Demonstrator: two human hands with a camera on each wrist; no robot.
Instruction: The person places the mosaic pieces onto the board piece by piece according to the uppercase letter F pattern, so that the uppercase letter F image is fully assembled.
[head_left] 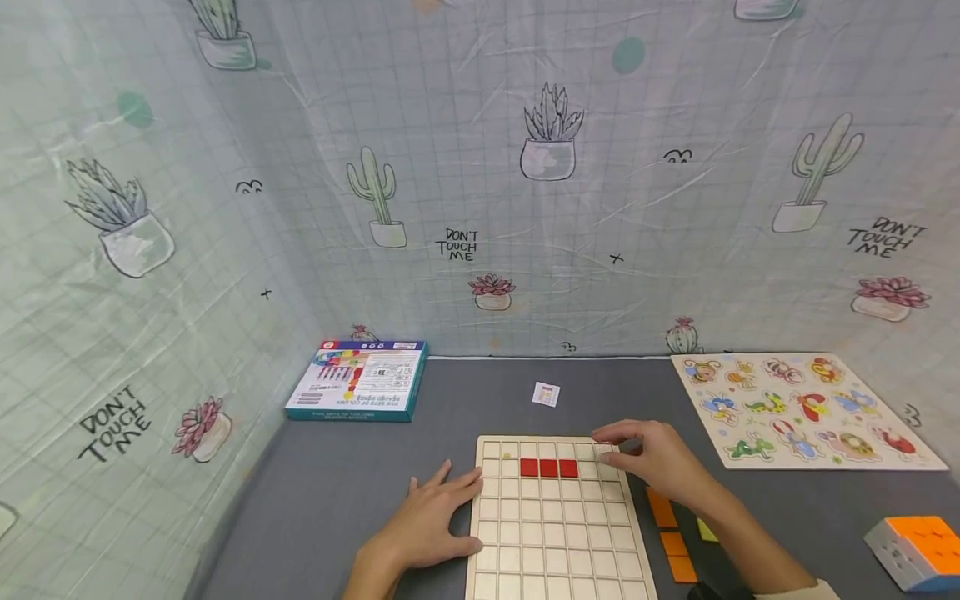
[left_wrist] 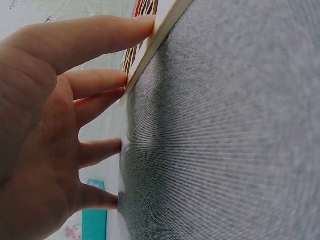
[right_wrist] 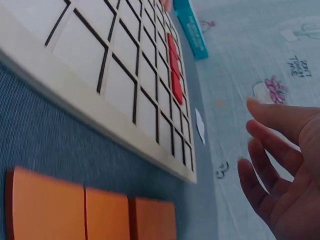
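A pale wooden grid board (head_left: 551, 533) lies on the grey table, with a row of three red square tiles (head_left: 549, 468) near its far end. My left hand (head_left: 423, 517) rests with spread fingers at the board's left side; in the left wrist view the thumb (left_wrist: 115, 37) and two fingers touch its edge. Over the far right corner of the board hovers my right hand (head_left: 656, 454). Its fingers (right_wrist: 265, 167) are loosely bent and hold nothing in the right wrist view. Orange tiles (head_left: 678, 556) lie right of the board, beside the right forearm.
A yellow-green tile (head_left: 706, 531) lies partly behind the right forearm. At the back left sits a flat teal-edged box (head_left: 360, 383); a small white card (head_left: 546, 394) lies beyond the board. An insect picture board (head_left: 810, 408) and an orange-topped cube (head_left: 918, 550) stand at the right.
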